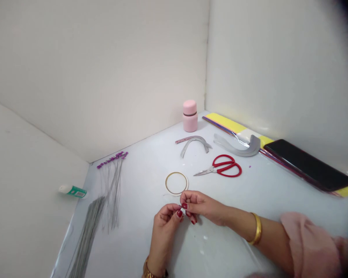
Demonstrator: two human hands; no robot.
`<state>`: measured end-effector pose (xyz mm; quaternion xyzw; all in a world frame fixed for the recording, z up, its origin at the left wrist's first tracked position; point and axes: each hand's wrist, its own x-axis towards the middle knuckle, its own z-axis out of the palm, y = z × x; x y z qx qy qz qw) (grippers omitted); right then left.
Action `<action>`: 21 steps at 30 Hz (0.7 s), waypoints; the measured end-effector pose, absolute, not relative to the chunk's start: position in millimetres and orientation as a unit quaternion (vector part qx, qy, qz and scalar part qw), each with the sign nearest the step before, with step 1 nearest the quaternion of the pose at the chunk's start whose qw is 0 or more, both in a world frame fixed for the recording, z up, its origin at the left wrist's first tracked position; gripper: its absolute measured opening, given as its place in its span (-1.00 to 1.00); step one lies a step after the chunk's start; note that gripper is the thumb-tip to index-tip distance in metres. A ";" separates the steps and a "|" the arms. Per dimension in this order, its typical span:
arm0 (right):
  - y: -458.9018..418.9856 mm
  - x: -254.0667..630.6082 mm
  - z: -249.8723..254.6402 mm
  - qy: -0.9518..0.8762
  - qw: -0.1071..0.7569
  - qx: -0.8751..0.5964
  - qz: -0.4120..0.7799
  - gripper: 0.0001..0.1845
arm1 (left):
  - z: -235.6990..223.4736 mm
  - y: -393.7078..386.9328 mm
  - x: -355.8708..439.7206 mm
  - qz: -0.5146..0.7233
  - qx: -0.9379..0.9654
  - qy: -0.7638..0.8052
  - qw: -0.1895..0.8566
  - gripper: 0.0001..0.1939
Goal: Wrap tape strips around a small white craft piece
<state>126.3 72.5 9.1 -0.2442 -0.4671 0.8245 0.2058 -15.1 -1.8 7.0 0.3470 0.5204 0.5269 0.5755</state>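
My left hand and my right hand meet near the front middle of the table. Thumb and fingers of both are pinched together on a small white piece, mostly covered by the fingertips; its kind does not show. A narrow ring-shaped roll of tape lies flat just beyond the fingers. Red-handled scissors rest further back to the right, blades pointing left and slightly parted. On the left lie several thin wires with purple tips, apart from my hands.
A thick bundle of grey wires lies front left, with a green-and-white tube at the table's left edge. Curved grey strips, a pink flask, yellow sheets and a black phone sit toward the walls.
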 end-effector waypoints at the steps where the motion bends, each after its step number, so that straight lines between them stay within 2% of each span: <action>1: 72.4 126.6 9.2 -0.461 0.201 -0.239 0.831 -0.71 | 7.6 -2.2 -15.4 0.525 0.348 0.519 0.578 -0.93; 21: 67.4 123.4 0.5 -0.368 0.187 -0.259 0.873 -0.71 | 18.2 -5.0 -5.1 0.526 0.381 0.535 0.540 -0.95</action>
